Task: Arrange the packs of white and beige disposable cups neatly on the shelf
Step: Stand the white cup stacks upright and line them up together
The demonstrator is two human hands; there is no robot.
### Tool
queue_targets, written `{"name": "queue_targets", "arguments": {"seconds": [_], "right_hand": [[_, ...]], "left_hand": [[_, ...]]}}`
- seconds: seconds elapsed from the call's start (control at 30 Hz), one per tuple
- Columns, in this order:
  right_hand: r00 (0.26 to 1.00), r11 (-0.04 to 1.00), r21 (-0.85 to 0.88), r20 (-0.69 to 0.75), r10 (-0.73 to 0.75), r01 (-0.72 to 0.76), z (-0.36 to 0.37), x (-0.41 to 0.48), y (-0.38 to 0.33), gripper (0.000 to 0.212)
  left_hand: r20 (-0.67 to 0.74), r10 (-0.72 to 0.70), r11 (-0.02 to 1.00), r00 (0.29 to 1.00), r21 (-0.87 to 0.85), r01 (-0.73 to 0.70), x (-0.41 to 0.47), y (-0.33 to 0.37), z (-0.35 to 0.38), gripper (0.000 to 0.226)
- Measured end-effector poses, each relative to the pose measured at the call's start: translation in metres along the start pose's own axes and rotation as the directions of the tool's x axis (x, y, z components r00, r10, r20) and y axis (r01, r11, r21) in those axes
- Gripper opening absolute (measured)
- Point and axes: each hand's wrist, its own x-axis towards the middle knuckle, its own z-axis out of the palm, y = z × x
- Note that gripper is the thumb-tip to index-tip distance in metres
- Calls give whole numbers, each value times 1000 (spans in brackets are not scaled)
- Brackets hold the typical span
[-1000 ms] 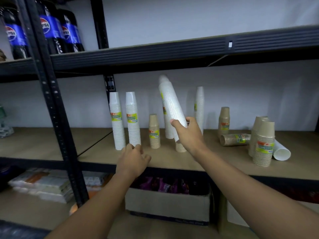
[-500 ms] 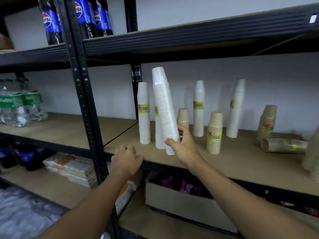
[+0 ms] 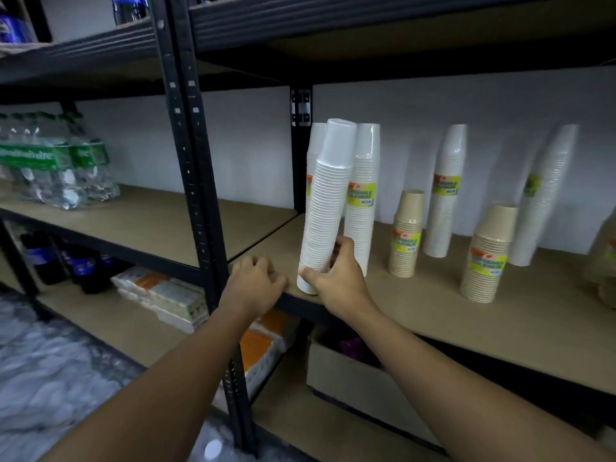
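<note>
My right hand (image 3: 336,278) grips the base of a tall pack of white cups (image 3: 325,211), which stands slightly tilted at the front left edge of the brown shelf board (image 3: 433,311). Right behind it stand two more white packs (image 3: 363,195), with yellow labels. Further right are a short beige pack (image 3: 406,235), a tall white pack (image 3: 446,191), another beige pack (image 3: 488,253) and a leaning white pack (image 3: 543,195). My left hand (image 3: 256,283) rests curled on the shelf's front edge, holding nothing.
A black upright post (image 3: 190,161) stands just left of my left hand. Shrink-wrapped water bottles (image 3: 56,168) sit on the left bay. Below are a cardboard box (image 3: 366,381), white and orange packets (image 3: 166,295) and dark soda bottles (image 3: 66,261).
My right hand carried the white pack leftward and set its base down at the shelf's front left corner, in front of the two white packs. My left hand stayed on the shelf edge.
</note>
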Motion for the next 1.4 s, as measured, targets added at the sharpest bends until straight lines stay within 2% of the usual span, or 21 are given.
{"name": "queue_targets", "arguments": {"seconds": [0.2,0.5,0.8,0.87,0.97,1.03,1.23,1.4], "right_hand": [[999,998,-58,-19,-35,34,16,16,10,66],[998,992,-113,-45,-53,48,24,27,11,69],[998,991,-134,-62,-18,10,16,13,14,72],[997,988,-157,-78,-10,-2,8,5,14,63],[992,989,-148,-127,-13,-6,-13,-11,12,34],[985,990,-138,-170,-6,-17,-32,-21,10,25],[956,986,-151,-293,27,-74,-97,-35,7,21],[941,984,-114,-323,95,-138,-132,-31,19,24]], "left_hand": [[-20,69,997,997,21,-68,11,-12,7,35],[-35,93,993,995,75,-90,13,-17,11,45],[-85,112,992,990,62,-107,-2,-5,9,34],[-104,120,991,987,67,-114,-11,0,8,33],[-193,153,988,969,61,-144,-28,17,4,28],[-249,191,982,950,48,-185,-39,32,2,27],[-328,349,928,878,-7,-371,-68,97,9,29],[-201,388,906,899,-98,-413,-75,145,29,27]]}}
